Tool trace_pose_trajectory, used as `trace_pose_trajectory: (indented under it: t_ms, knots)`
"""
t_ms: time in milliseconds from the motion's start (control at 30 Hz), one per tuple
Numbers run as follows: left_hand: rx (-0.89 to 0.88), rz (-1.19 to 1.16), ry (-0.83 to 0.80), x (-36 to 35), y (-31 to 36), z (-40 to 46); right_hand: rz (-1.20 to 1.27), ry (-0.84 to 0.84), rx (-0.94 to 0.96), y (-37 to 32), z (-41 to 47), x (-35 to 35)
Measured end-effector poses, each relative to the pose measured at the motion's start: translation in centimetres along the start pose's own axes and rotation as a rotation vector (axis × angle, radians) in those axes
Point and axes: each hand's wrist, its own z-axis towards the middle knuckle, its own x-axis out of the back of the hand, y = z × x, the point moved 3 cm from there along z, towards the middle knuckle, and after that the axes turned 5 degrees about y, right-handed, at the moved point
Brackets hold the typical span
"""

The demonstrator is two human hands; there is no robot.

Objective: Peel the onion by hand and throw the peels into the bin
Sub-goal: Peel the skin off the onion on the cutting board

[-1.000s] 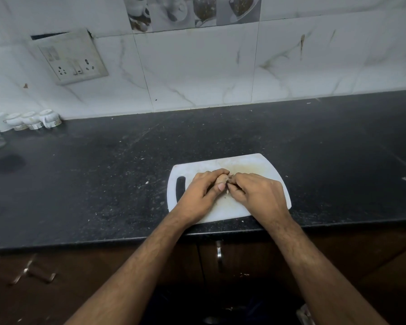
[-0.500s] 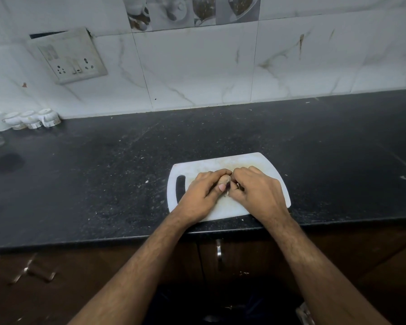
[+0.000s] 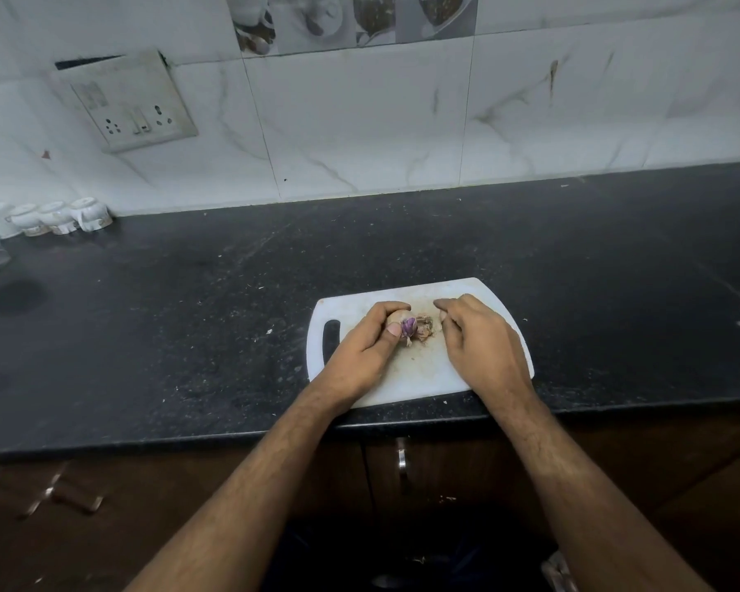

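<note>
Onion [image 3: 407, 326] sits on the white cutting board [image 3: 479, 296], lower centre of frame, partly hidden under the left hand [image 3: 366, 341]. Left grip is wrapped around the onion: fingers curl over its top, thumb presses on the near side. A purple patch of flesh shows at the exposed right end.

Loose brown peel [image 3: 424, 329] lies on the board just right of the onion, touching it or nearly so; can't tell if it's fully detached.

Right hand [image 3: 481, 346] rests on the board just right of the peel, fingers curled inward toward the palm. Something pale shows at the fingertips [image 3: 443, 311], too small to tell if it's a peel scrap. Right grip looks pressed together, but whether it's pinching anything I can't tell.

Board has a slot handle at its left end and sits at the near edge of the black counter [image 3: 189, 335], which is dusted with pale specks and crumbs.

Background, upper left of frame: switch and socket plate [image 3: 133, 104] on the marble-pattern wall tiles [image 3: 359, 121]. Left edge, at the back of the counter: a row of small white cups [image 3: 60, 215], upside down.

Below the counter edge: dark wood cabinet doors with a metal handle [image 3: 401, 461], lower centre.
</note>
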Motion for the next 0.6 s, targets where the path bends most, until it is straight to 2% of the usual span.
trace_pose_trajectory:
  t_ms: [167, 433, 600]
  knots:
    - [-0.012, -0.115, -0.002, 0.02, -0.44, 0.13, 0.151, -0.047, 0.13, -0.56, -0.5, 0.0]
    - [0.002, -0.295, -0.087, 0.56, -0.16, -0.13, 0.352, -0.12, 0.089, 0.24, 0.03, -0.07]
    - [0.002, -0.306, -0.081, 0.81, -0.26, -0.09, 0.384, -0.096, 0.088, 0.41, -0.06, -0.15]
